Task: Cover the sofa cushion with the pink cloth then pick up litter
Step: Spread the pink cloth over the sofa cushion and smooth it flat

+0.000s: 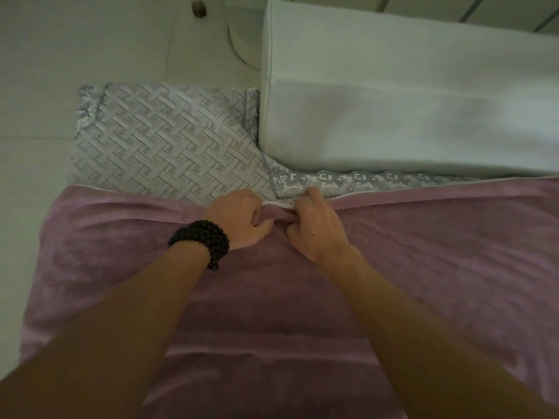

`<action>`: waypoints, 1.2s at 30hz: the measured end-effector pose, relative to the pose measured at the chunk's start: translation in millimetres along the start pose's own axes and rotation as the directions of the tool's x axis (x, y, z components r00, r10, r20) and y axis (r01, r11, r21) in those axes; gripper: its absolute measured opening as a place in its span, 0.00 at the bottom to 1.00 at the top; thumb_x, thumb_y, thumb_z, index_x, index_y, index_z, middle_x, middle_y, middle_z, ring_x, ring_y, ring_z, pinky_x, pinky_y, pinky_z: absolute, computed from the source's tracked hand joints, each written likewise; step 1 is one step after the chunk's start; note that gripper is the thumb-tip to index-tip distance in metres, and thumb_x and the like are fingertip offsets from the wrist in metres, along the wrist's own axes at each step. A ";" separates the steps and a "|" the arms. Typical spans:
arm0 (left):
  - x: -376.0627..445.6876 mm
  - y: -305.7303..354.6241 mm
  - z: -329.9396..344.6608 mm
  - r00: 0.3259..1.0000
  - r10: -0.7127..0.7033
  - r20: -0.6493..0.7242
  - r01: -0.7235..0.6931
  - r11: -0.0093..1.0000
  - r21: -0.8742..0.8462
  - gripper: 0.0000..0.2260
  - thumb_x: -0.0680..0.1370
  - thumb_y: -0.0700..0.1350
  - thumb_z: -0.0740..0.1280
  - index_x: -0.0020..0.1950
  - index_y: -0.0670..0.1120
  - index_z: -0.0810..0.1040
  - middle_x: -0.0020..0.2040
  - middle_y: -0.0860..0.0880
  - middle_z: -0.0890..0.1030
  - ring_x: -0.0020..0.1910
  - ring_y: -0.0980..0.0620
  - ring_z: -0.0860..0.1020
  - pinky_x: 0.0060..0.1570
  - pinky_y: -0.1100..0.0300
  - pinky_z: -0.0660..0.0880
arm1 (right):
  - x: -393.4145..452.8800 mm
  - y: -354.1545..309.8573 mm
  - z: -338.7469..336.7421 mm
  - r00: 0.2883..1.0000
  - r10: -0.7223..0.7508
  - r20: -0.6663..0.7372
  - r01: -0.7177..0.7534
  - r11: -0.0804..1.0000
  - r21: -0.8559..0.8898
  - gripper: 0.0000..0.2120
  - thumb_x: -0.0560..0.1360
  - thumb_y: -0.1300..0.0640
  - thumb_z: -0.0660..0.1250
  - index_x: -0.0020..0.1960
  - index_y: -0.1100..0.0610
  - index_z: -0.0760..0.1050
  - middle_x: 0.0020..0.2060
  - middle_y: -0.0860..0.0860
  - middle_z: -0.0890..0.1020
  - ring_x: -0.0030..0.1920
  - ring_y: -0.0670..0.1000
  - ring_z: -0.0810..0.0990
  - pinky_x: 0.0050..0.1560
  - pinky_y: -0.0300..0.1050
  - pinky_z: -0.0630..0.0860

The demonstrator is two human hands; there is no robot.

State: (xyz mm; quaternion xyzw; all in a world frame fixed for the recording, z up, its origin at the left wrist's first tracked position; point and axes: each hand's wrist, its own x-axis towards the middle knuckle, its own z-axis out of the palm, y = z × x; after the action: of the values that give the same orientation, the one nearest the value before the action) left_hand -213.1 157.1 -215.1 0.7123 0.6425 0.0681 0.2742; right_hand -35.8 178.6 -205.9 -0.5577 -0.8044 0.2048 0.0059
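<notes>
Dim, greenish light, pale floor (90, 55) at the far left, white upright back cushion (408, 95) at the far right, round dark knob (199, 9) at the top edge.

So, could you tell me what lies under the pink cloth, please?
The patterned cushion runs under the pink cloth; only its far strip shows. Both hands grip the cloth's edge. The rest is covered.

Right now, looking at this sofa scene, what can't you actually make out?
- Head view: most of the patterned cushion lies hidden under the pink cloth.
- Fingertips of the left hand and right hand curl into the cloth's edge, so the grip is unclear.
- No litter is visible.
- The white cushion is cut off by the right edge.
</notes>
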 end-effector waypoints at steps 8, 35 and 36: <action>4.7 -19.5 -19.9 0.999 -0.042 -0.011 0.043 0.975 0.219 0.09 0.79 0.50 0.63 0.50 0.46 0.78 0.44 0.50 0.75 0.45 0.49 0.73 0.44 0.51 0.73 | 15.2 -3.5 -15.5 0.997 -0.059 0.049 0.065 0.989 -0.131 0.11 0.75 0.68 0.63 0.55 0.62 0.77 0.54 0.58 0.77 0.51 0.59 0.79 0.46 0.49 0.75; -56.3 -143.7 -19.8 0.919 -0.393 0.018 0.366 0.871 0.329 0.34 0.75 0.69 0.39 0.76 0.54 0.37 0.78 0.50 0.36 0.77 0.48 0.37 0.74 0.43 0.45 | 44.0 -93.3 63.9 0.937 -0.003 0.348 0.019 0.999 -0.042 0.35 0.78 0.36 0.48 0.79 0.47 0.38 0.78 0.55 0.35 0.77 0.61 0.32 0.71 0.69 0.34; -61.4 -153.0 -26.0 0.922 -0.387 0.007 0.363 0.872 0.329 0.33 0.76 0.67 0.41 0.77 0.53 0.38 0.78 0.49 0.37 0.77 0.47 0.39 0.74 0.43 0.45 | 43.9 -105.9 67.2 0.936 -0.016 0.352 0.029 0.999 -0.034 0.35 0.79 0.37 0.49 0.79 0.47 0.38 0.78 0.55 0.34 0.76 0.62 0.32 0.72 0.69 0.34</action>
State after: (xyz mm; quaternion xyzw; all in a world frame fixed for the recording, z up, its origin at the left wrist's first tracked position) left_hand -369.3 110.1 -250.7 0.6110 0.7604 -0.1179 0.1859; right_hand -163.1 165.3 -241.5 -0.5029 -0.8026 0.2856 -0.1463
